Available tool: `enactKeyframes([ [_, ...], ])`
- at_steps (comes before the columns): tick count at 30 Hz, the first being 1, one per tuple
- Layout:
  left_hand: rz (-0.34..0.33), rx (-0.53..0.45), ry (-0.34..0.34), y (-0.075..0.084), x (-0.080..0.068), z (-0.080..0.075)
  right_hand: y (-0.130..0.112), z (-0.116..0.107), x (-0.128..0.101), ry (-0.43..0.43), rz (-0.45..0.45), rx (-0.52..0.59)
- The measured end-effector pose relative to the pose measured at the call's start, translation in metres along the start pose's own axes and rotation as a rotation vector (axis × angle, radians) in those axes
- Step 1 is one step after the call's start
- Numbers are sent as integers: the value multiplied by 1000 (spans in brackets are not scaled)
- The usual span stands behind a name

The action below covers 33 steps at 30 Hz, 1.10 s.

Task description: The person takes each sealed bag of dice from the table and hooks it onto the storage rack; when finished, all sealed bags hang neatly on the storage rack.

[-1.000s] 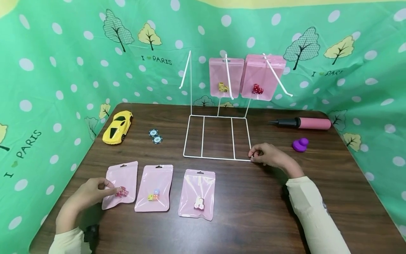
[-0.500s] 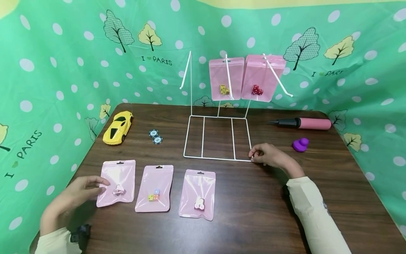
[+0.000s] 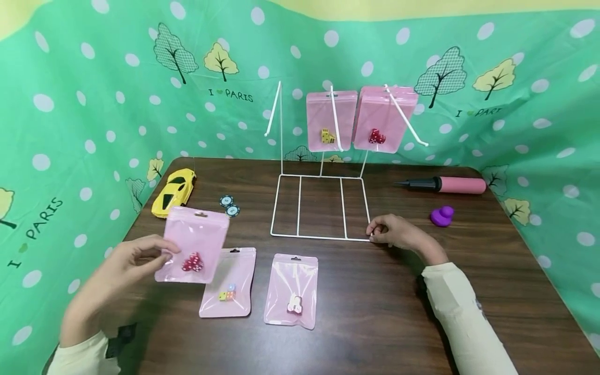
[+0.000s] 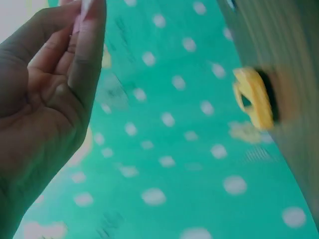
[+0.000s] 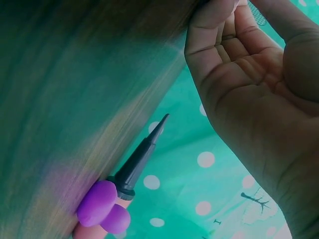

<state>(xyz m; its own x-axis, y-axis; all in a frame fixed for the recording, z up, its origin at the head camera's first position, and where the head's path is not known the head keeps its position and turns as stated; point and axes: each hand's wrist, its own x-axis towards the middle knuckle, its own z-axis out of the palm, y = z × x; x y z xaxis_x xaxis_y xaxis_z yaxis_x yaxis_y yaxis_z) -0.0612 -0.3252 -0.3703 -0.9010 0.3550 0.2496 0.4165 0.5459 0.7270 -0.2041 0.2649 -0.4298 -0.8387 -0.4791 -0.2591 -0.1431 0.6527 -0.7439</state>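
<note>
My left hand pinches the left edge of a pink zip pouch with red dice, lifted above the table and tilted. Partly behind it lies a pouch with yellow, blue and orange dice. To its right is a pouch with whitish dice. My right hand pinches the front right corner of a white wire display rack. From the rack's middle hook hangs a pouch with yellow dice; several pouches with red dice hang from the right hook. The left hook carries nothing.
A yellow toy car and two poker chips lie at the table's left. On the right are a pink and black hand pump and a purple rubber duck-like toy. A green dotted cloth surrounds the table.
My left hand has picked up the leftmost pouch from the table and carried it up and to the right. The right hand stays at the rack's corner.
</note>
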Motion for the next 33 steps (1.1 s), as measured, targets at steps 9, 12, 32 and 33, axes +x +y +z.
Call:
enactKeyframes([
  [9, 167, -39, -77, 49, 47, 25, -1, -1, -2, 8, 5, 11],
  [12, 243, -48, -64, 59, 65, 28, -1, 0, -2, 8, 2, 8],
  [32, 252, -133, 64, 83, 138, 27, 1, 1, -1, 8, 2, -1],
  [33, 248, -141, 71, 83, 140, 27, 1, 1, -1, 8, 3, -1],
])
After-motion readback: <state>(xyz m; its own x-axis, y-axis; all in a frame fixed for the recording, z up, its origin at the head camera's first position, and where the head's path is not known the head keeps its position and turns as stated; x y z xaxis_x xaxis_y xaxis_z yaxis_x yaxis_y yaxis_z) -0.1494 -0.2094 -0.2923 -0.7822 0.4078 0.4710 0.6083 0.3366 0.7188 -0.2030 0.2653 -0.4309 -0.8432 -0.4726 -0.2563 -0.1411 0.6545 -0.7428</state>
